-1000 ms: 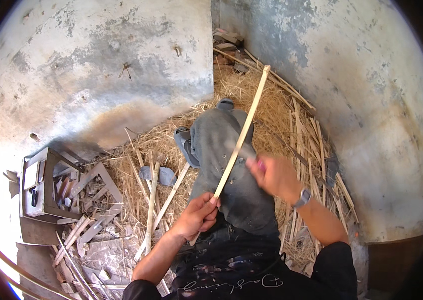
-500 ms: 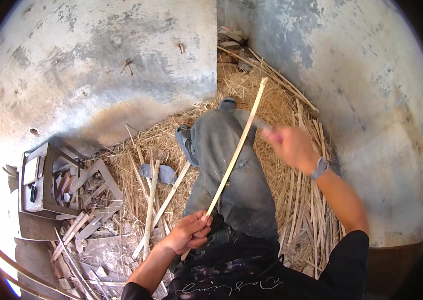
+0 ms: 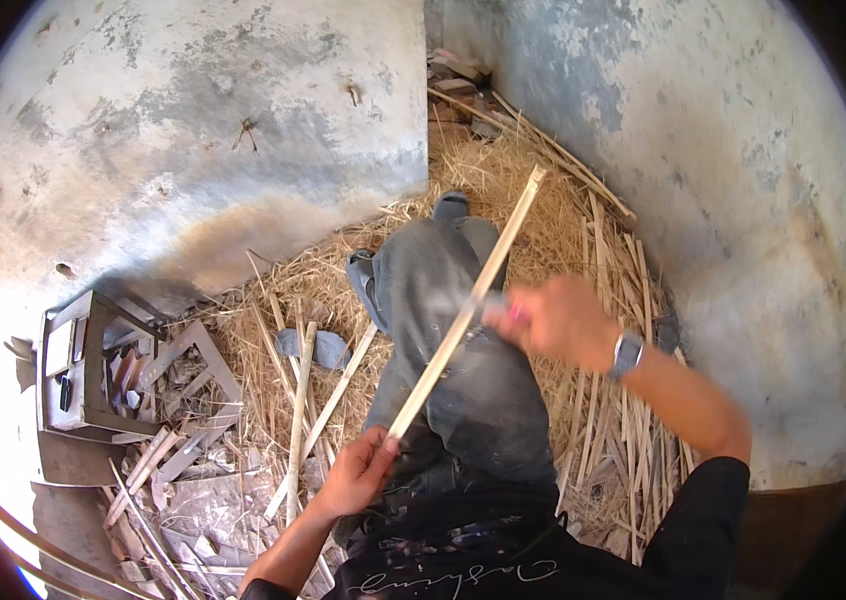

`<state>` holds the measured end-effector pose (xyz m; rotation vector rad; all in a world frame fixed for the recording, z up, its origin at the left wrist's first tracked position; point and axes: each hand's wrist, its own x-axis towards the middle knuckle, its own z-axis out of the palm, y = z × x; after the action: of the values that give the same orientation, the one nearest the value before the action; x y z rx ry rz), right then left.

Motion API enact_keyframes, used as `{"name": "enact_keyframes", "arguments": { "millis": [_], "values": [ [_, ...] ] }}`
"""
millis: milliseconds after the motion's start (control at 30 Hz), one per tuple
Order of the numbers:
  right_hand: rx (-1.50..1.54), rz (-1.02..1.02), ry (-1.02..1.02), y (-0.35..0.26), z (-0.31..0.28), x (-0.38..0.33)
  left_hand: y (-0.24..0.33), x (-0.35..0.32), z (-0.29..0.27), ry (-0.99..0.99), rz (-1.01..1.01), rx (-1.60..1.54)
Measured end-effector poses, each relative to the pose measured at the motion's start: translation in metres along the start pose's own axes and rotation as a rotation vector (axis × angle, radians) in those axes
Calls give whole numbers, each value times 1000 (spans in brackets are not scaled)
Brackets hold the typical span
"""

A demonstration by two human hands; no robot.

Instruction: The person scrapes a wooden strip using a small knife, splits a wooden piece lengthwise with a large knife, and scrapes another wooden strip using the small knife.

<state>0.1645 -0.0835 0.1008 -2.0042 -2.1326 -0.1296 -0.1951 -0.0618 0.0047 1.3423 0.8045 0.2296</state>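
while the left hand grips a pale strip, the right hand clasps a badly blurred tool.

Seemingly a makeshift workshop — peeling walls, straw-like shavings underfoot, long pale strips lying about.

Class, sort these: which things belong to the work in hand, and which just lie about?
In use:
- pale strip, in the left hand
- blurred tool, in the right hand

Probably just lying about:
- straw
- blue-grey scrap
- box-like frame
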Motion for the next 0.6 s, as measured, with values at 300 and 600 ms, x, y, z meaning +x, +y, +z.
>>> {"name": "enact_keyframes", "arguments": {
  "millis": [300, 600],
  "values": [
    [-103, 121, 200, 38, 2, 25, 7, 2, -5, 67, 27, 156],
    [197, 471, 311, 91, -28, 20, 2, 2, -8, -63, -24, 14]
  ]
}}
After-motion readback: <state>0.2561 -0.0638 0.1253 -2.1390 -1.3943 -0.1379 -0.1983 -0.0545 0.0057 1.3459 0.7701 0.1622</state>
